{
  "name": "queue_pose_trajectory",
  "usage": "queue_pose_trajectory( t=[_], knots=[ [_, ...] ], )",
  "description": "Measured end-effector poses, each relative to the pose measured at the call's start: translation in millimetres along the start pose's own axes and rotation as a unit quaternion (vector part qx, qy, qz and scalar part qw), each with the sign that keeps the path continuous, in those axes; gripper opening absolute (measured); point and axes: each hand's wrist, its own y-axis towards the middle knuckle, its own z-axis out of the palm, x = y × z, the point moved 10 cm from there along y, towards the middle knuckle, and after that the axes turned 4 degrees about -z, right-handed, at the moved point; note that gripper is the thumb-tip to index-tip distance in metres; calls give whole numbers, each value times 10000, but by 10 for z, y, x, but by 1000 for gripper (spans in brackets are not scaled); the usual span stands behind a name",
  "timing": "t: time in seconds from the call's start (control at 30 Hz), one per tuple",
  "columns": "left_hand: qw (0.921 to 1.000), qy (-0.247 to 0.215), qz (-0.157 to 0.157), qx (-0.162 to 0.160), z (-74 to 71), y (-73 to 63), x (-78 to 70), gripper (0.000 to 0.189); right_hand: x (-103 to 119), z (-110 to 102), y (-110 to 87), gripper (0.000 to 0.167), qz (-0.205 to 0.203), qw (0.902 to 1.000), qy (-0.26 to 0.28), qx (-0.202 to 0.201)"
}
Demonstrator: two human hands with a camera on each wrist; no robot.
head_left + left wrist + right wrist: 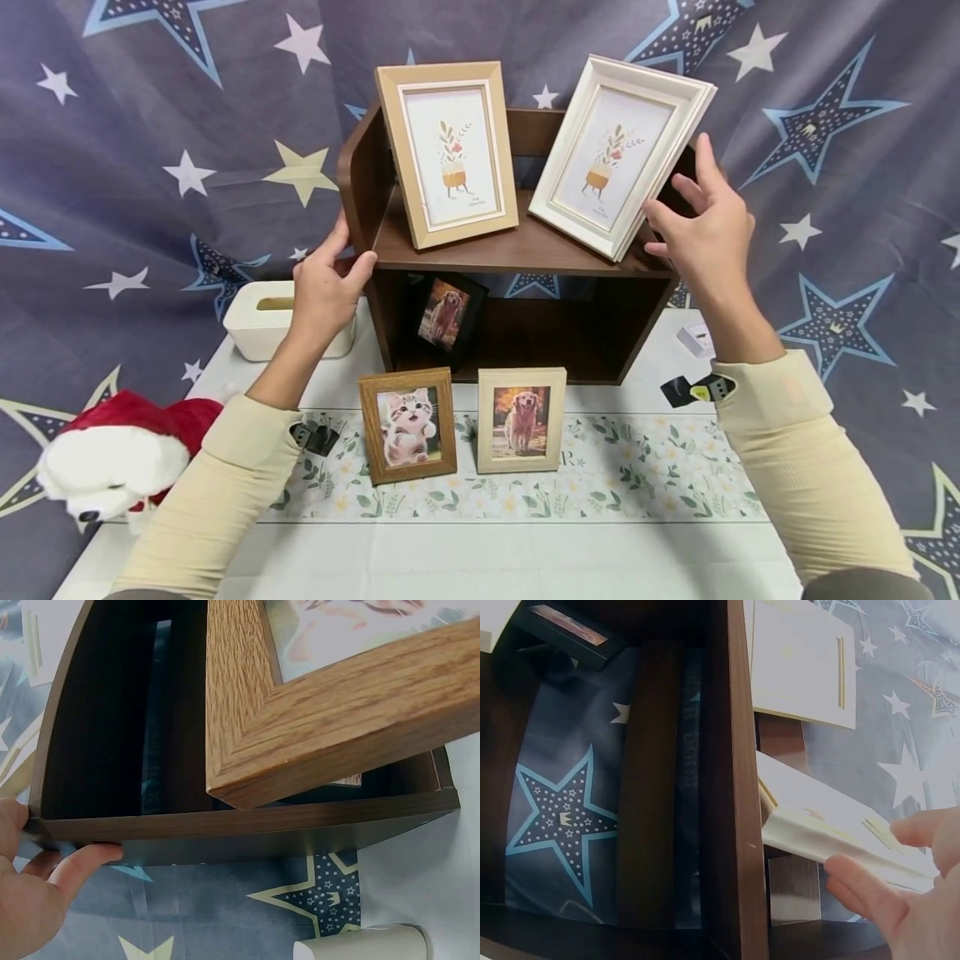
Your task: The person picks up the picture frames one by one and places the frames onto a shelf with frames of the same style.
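Starry backdrop (247, 108), left hand (327, 282) around shelf side (367, 179), right hand (708, 227) spread beside white frame (621, 157)

The left hand (330, 279) touches the left end of the shelf unit (487, 254); the right hand (708, 221) is just beside the upper right frame (611, 158). On the same shelf, the upper left frame (450, 158) stands right of the left hand. Beneath, the inner frame (446, 315) is in the lower compartment, nearer that hand. Between the forearms, before the unit, the front left frame (407, 429) and front right frame (522, 421) stand on the counter (525, 558). Left of the left hand are the tissue box (251, 333) and plush toy (120, 458).
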Motion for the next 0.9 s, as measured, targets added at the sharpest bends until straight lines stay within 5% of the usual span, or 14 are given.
queue_pose_trajectory(
  t=[0.9],
  knots=[
    [10000, -12, 9, 7, 0, 3, 9, 64, -264, -31, -536, 84, -637, 9953, 652, 311]
  ],
)
